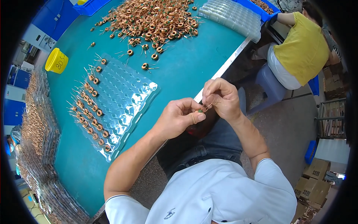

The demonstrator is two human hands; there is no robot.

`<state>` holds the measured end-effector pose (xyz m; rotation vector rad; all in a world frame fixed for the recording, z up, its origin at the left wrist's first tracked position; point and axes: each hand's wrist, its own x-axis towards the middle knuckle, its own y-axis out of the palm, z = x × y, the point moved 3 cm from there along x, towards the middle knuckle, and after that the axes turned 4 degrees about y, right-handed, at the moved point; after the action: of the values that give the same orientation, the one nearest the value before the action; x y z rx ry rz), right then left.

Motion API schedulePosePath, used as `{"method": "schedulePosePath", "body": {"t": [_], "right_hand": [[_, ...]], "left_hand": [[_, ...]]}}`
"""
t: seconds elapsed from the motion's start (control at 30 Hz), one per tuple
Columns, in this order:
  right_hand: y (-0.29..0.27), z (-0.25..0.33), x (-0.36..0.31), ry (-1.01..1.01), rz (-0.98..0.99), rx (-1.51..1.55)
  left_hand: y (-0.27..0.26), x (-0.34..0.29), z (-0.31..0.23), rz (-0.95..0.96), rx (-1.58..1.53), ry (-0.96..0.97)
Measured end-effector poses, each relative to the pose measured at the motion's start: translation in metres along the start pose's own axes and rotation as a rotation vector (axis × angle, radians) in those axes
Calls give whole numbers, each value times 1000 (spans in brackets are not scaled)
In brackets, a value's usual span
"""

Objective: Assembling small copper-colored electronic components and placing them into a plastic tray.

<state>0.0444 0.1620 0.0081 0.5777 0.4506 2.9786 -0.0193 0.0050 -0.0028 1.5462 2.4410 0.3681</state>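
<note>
Between the thumb and fingers of my left hand (181, 116) is a small copper-wound toroidal coil (200, 111) with a bit of green showing. My right hand (223, 98) pinches thin wire leads of the same coil, just beyond the table's near edge. Left of my hands lies a clear plastic tray (125, 91) with rows of pockets. Several coils (89, 112) fill the pockets along its left side, their wires sticking up. A large heap of loose coils (153, 20) covers the far part of the green table (179, 71).
Tall stacks of filled trays (41, 130) line the table's left edge. A yellow bucket (56, 61) stands at the far left, and stacked trays (231, 16) lie at the far right. A person in a yellow top (300, 48) sits on a stool (266, 87) to the right.
</note>
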Motion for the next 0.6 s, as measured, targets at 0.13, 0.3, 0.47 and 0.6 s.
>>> {"method": "schedulePosePath", "body": {"t": [0.13,0.3,0.47,0.6], "right_hand": [[0,-1,5,80,-142,-35],[6,2,-6,180,-177,-102],[15,-18,-17,247,-134,-4],[15,-24,-15,209,-135,14]], "left_hand": [[-2,-2,0,-86,-13,-9],[-9,-4,4,-322,-102,218],[-5,-1,3,-377,-9,203],[-5,-4,1,-362,-8,200]]}}
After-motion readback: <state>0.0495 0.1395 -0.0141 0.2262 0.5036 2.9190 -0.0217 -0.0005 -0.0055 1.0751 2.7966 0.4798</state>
